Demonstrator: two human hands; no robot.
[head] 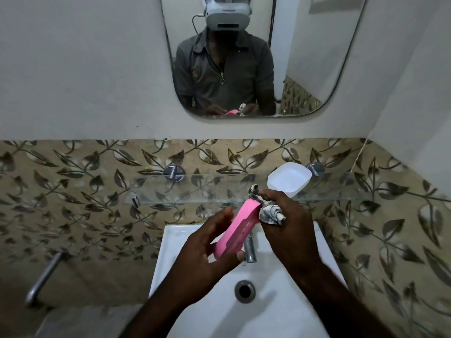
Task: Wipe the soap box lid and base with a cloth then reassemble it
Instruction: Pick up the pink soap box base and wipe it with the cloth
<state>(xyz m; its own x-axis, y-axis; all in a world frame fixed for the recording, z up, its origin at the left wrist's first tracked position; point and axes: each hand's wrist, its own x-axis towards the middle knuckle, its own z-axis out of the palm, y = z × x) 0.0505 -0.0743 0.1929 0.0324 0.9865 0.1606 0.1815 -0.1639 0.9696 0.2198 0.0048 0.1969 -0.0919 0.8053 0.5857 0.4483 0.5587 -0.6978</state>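
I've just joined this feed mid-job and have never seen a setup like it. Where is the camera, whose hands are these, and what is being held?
There is no machine here: one camera sits on a person's head and looks down at their two bare hands. The wall mirror shows the white headset they wear. The left hand holds a pink plastic soap box part tilted on edge above the white ceramic basin. The right hand grips a crumpled grey-white cloth pressed against that part's upper end. The other half, a white plastic soap box part, rests on the clear glass shelf behind. I cannot tell which half is the lid.
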